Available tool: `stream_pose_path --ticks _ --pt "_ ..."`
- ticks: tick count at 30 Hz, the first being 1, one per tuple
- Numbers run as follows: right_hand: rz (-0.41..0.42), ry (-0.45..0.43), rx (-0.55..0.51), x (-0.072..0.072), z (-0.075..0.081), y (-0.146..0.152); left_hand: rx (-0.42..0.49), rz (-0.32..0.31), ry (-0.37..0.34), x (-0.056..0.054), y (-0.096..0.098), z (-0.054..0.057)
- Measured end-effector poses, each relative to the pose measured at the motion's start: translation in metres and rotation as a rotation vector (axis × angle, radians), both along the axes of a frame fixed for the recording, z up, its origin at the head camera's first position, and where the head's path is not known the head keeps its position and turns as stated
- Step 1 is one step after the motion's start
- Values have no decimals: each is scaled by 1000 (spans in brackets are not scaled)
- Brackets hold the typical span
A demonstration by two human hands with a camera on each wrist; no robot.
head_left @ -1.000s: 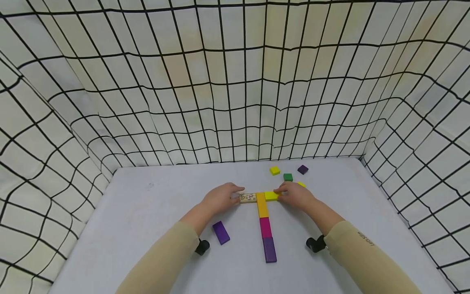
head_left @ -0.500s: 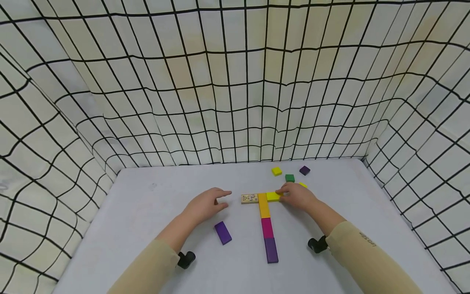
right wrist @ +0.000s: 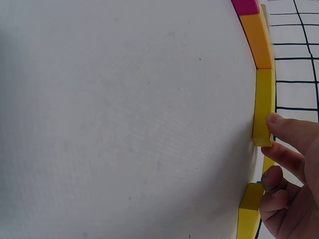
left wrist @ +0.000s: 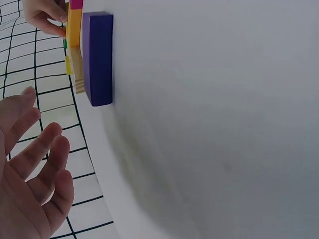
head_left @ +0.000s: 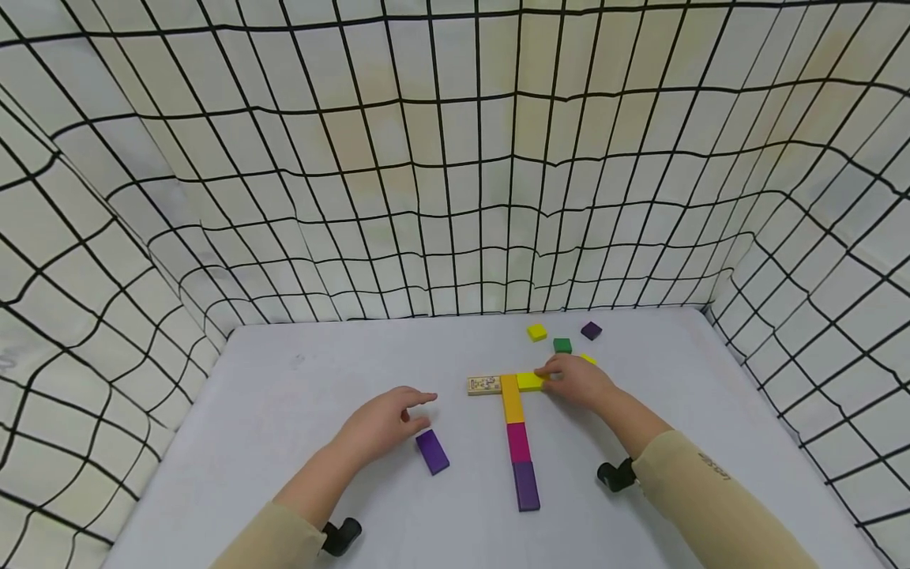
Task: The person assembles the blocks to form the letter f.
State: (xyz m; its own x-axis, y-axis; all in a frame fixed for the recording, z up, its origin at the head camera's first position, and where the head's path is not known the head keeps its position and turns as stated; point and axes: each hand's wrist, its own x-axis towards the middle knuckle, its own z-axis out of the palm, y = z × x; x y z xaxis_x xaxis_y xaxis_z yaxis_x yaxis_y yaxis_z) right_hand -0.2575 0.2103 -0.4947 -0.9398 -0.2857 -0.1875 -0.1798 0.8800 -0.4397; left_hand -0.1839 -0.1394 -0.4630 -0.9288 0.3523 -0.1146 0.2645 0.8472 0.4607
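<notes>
My left hand (head_left: pixel 377 427) is held in the air with its fingers spread and nothing in them, at the upper left of a loose purple block (head_left: pixel 432 452). That block (left wrist: pixel 99 59) also shows beyond the fingertips in the left wrist view. My right hand (head_left: pixel 579 382) pinches the outer end of a yellow block (right wrist: pixel 264 99) between thumb and index finger. This block lies in a T of flat blocks: a patterned wooden block (head_left: pixel 484 386) on the left arm, then an orange block (head_left: pixel 511 399), a magenta block (head_left: pixel 518 442) and a purple one (head_left: pixel 526 486) down the stem.
Behind the right hand lie a small yellow block (head_left: pixel 536 332), a green block (head_left: pixel 562 345) and a dark purple block (head_left: pixel 592 330). Another yellow block (right wrist: pixel 249 209) is partly hidden beside that hand. A black net (head_left: pixel 479 209) over white walls surrounds the white table (head_left: pixel 320 363).
The left hand has left the patterned wooden block and moved left and toward me, near the loose purple block. The right hand stays at the yellow block.
</notes>
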Motion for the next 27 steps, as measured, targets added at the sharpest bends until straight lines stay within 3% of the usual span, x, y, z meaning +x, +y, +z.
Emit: stream_pose_path --ticks 16,27 --pt "0 1 16 1 1 -1 -56 25 -5 34 0 -24" --pt "-2 -2 9 -1 -1 1 -55 34 39 45 5 -31"
